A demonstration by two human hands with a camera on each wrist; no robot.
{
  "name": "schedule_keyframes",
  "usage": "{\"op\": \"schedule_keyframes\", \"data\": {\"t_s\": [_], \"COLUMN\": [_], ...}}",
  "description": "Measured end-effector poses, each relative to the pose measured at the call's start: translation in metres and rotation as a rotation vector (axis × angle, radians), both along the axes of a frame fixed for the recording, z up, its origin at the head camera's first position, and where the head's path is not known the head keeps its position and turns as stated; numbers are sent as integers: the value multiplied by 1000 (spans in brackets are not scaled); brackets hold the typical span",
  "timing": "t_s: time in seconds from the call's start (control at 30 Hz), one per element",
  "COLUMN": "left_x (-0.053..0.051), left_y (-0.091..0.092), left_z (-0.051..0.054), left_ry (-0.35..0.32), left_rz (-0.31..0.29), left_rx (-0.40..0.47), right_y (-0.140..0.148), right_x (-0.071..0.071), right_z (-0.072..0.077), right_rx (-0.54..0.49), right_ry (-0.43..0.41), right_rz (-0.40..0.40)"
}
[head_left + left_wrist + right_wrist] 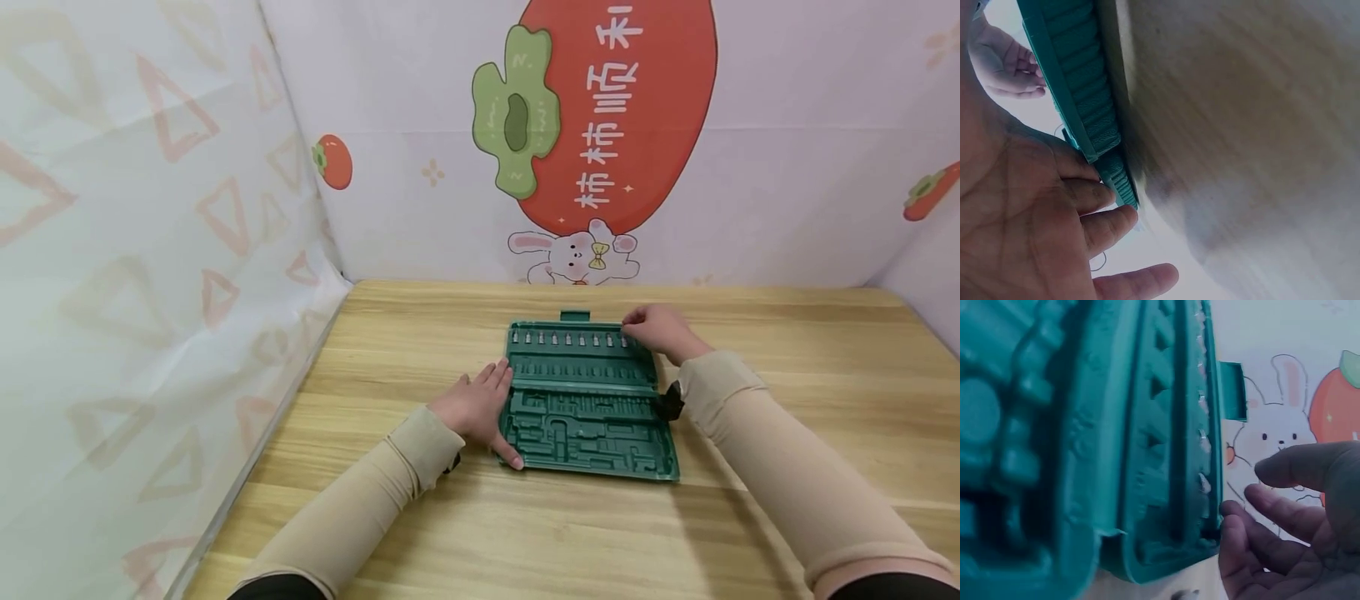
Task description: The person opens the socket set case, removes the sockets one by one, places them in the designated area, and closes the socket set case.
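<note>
A green plastic tool case [585,389] lies unfolded on the table, its moulded recesses facing up. Along its far half runs a row of small silver screwdriver bits [567,340], several of them. My left hand [480,408] rests with spread fingers against the case's left edge, thumb at the near left corner; the left wrist view shows the fingers [1110,228] beside the case's side wall [1075,81]. At the far right corner is my right hand [660,331], close to the last bit. In the right wrist view its thumb and fingers [1291,509] are loosely bent, with nothing seen between them.
The case's latch tab [575,316] sticks out at its far edge. A wooden table [420,333] carries the case. Behind stands a white printed backdrop [420,92], and a patterned white sheet [150,250] hangs on the left.
</note>
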State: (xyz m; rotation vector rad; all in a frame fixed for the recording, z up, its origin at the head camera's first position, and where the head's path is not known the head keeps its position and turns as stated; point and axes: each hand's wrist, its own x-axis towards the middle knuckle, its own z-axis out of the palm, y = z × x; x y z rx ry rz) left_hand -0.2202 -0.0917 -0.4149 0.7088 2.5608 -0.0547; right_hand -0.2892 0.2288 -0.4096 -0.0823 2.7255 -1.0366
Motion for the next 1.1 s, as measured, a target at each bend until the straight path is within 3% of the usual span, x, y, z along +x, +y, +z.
{"op": "schedule_keyframes", "data": {"t_s": [0.37,0.6,0.9,1.1], "left_x": [0,1,0,0], "left_y": [1,0,1,1], "left_z": [-1,-2,-3,-3], "left_ry": [-3,-11,-14,-15], "left_rz": [5,9,14,17], "left_rx": [-2,10,19,25], "right_y": [-7,-7,-2,-3], "right_x": [-5,-5,-4,-3], "right_z": [-2,-7,-10,-5], "right_rx": [65,13,-89,-4], "right_ry": [-34,-46,-37,-21], "right_rz": [46,46,-24,2]}}
